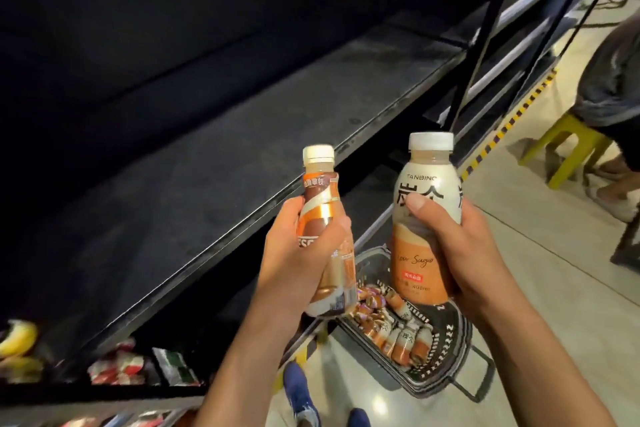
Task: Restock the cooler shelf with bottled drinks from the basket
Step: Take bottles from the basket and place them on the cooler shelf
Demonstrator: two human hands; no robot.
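The left hand (294, 260) was clenched around a slim brown-and-orange coffee bottle (320, 204). Its fingers wrapped the lower half and the thumb lay across the front of the label. The bottle stood nearly upright, tilted slightly to the right, with its white cap and neck rising clear above the fingers. The right hand (464, 246) grasped a wider cream-and-tan bottle (422, 184) from its right side. The thumb pressed on the front of the label at mid-height, and the fingers were hidden behind the bottle. This bottle was upright, and its white cap stood higher than the slim bottle's.

Both bottles were held in the air, side by side but apart, in front of the front edge of the dark cooler shelf (242, 149). Neither touched the shelf.

Below the hands, the black basket (457, 333) sat on the pale floor just off the cooler's base. More bottles (398, 333) of both kinds lay in it on their sides.

Under the shelf's left end, a lower tier held red-and-white packets (117, 367), with bananas (17, 340) at its far left edge. The person's blue shoes (298, 392) showed at the bottom. To the right, another person (609, 80) sat on a yellow stool (561, 146), beside yellow-and-black floor tape (512, 121).
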